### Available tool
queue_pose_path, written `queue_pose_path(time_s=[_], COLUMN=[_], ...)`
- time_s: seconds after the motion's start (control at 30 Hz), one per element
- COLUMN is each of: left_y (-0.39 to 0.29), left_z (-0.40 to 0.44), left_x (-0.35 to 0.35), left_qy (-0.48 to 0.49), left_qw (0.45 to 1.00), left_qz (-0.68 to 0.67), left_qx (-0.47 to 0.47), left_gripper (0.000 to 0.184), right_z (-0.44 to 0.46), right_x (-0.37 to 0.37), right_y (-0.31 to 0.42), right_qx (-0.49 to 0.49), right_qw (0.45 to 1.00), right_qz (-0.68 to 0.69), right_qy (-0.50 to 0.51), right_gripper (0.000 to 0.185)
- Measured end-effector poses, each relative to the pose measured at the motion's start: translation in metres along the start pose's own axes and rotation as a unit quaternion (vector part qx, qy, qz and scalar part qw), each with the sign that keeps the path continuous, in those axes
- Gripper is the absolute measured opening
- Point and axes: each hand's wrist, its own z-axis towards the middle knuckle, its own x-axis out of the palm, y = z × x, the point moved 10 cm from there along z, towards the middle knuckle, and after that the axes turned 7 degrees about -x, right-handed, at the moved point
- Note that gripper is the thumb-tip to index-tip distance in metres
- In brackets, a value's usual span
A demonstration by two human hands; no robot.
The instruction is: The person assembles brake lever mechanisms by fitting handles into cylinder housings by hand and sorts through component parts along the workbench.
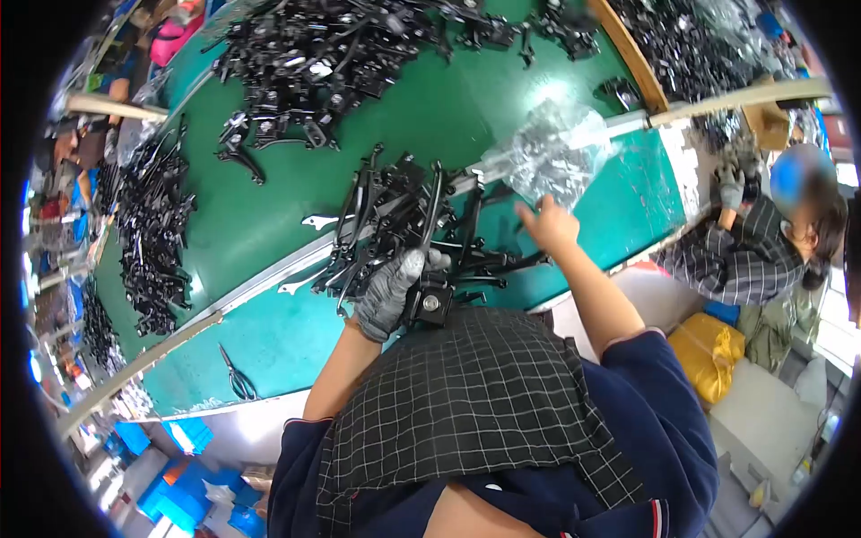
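Observation:
My left hand (390, 289), in a grey glove, is closed around a black brake lever (433, 300). The lever's blocky end with a round silver bolt faces up near my apron, and its long arm points away from me. Bare and with fingers apart, my right hand (551, 226) is at the near edge of a clear plastic bag (558, 157) of small shiny parts. Whether it touches the bag I cannot tell. Just beyond my left hand, a heap of black levers (395, 211) lies across the metal strip on the green table (296, 345).
A large pile of black lever parts (314, 67) covers the table's far side, with another pile (152, 233) at left. Pliers (237, 375) lie near the front edge. A wooden divider (630, 54) stands at upper right. A gloved co-worker (762, 242) sits at right.

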Motion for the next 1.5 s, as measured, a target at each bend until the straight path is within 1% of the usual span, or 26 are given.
queue_pose_path(time_s=[0.07, 0.13, 0.17, 0.2, 0.23, 0.27, 0.3, 0.33, 0.37, 0.4, 0.47, 0.53, 0.57, 0.63, 0.67, 0.83, 0.93, 1.07, 1.13, 1.17, 1.2, 1.23, 1.27, 1.3, 1.43, 1.5], left_y=[-0.001, 0.005, 0.011, 0.011, 0.018, 0.027, 0.025, 0.023, 0.030, 0.034, 0.030, 0.030, 0.036, 0.056, 0.057, 0.058, 0.060, 0.061, 0.054, 0.054, 0.049, 0.036, 0.040, 0.050, 0.050, 0.052], left_z=[-0.016, -0.012, -0.013, -0.016, -0.020, -0.024, -0.027, -0.030, -0.027, -0.024, -0.026, -0.027, -0.025, -0.022, -0.022, -0.025, -0.027, -0.021, -0.022, -0.023, -0.026, -0.030, -0.039, -0.045, -0.034, -0.026], left_x=[-0.008, -0.013, -0.014, -0.012, -0.010, -0.005, -0.004, -0.006, -0.008, -0.012, -0.015, -0.013, -0.016, -0.017, -0.019, -0.015, -0.020, -0.012, -0.009, -0.009, -0.013, -0.003, -0.003, -0.007, -0.007, -0.010], left_qy=[-0.016, -0.016, -0.013, -0.006, 0.006, 0.023, 0.023, 0.018, 0.023, 0.024, -0.003, -0.010, -0.010, 0.000, -0.003, -0.001, -0.028, 0.008, 0.030, 0.045, 0.054, 0.079, 0.051, 0.014, 0.009, 0.018], left_qw=[1.000, 0.998, 0.998, 0.998, 1.000, 0.998, 0.999, 1.000, 1.000, 0.999, 0.995, 0.991, 0.995, 0.997, 0.996, 0.996, 0.996, 0.998, 0.992, 0.992, 0.991, 0.991, 0.993, 0.988, 0.998, 0.999], left_qz=[0.014, 0.046, 0.051, 0.057, 0.005, -0.052, -0.033, -0.015, 0.004, 0.023, 0.047, 0.073, 0.029, -0.061, -0.062, -0.070, -0.074, -0.028, -0.080, -0.068, -0.059, -0.037, -0.094, -0.154, -0.065, -0.049], left_qx=[-0.010, 0.050, 0.042, 0.033, -0.005, -0.040, -0.019, 0.004, 0.021, 0.037, 0.082, 0.112, 0.094, 0.050, 0.058, 0.051, 0.038, 0.062, 0.090, 0.100, 0.108, 0.097, 0.042, -0.014, -0.018, -0.010], left_gripper=[0.049, 0.051, 0.051, 0.051, 0.050, 0.049, 0.048, 0.047, 0.046, 0.045, 0.043, 0.043, 0.042, 0.041, 0.041, 0.038, 0.037, 0.038, 0.037, 0.039, 0.042, 0.042, 0.039, 0.037, 0.037, 0.038], right_z=[-0.011, -0.004, -0.004, -0.005, -0.014, -0.026, -0.032, -0.022, -0.015, -0.016, -0.024, -0.047, -0.044, -0.044, -0.040, -0.044, -0.067, -0.060, -0.059, -0.060, -0.064, -0.071, -0.082, -0.086, -0.078, -0.071], right_x=[0.030, 0.042, 0.045, 0.046, 0.035, 0.026, 0.027, 0.062, 0.078, 0.077, 0.060, 0.022, 0.023, 0.043, 0.051, 0.050, 0.050, 0.079, 0.083, 0.079, 0.063, 0.055, 0.055, 0.057, 0.077, 0.070], right_y=[0.003, 0.005, 0.007, 0.005, 0.009, 0.012, 0.017, 0.001, -0.006, 0.003, 0.018, 0.040, 0.043, 0.027, 0.023, 0.026, 0.024, 0.022, 0.016, 0.015, 0.010, 0.021, 0.031, 0.030, 0.019, 0.026], right_qx=[-0.059, -0.052, -0.085, -0.068, -0.097, -0.083, -0.108, -0.131, -0.111, -0.128, -0.103, -0.131, -0.144, -0.131, -0.123, -0.146, -0.112, -0.125, -0.096, -0.093, -0.057, -0.076, -0.100, -0.083, -0.038, -0.075], right_qw=[0.998, 0.998, 0.995, 0.996, 0.994, 0.996, 0.994, 0.988, 0.988, 0.984, 0.987, 0.986, 0.984, 0.982, 0.980, 0.982, 0.983, 0.981, 0.986, 0.984, 0.991, 0.986, 0.979, 0.981, 0.980, 0.986], right_qz=[-0.021, 0.036, 0.048, 0.061, 0.047, 0.002, -0.021, -0.083, -0.080, -0.083, -0.092, -0.105, -0.108, -0.126, -0.134, -0.092, -0.131, -0.100, -0.099, -0.111, -0.093, -0.102, -0.116, -0.105, -0.075, -0.058], right_qy=[0.004, 0.011, -0.002, 0.010, -0.031, -0.041, -0.025, 0.025, 0.074, 0.087, 0.076, 0.002, -0.004, 0.054, 0.080, 0.075, 0.068, 0.105, 0.095, 0.102, 0.081, 0.104, 0.136, 0.137, 0.180, 0.134], right_gripper=[0.039, 0.026, 0.020, 0.026, 0.035, 0.044, 0.045, 0.043, 0.041, 0.036, 0.033, 0.033, 0.033, 0.036, 0.038, 0.039, 0.038, 0.039, 0.040, 0.042, 0.042, 0.040, 0.039, 0.039, 0.038, 0.038])
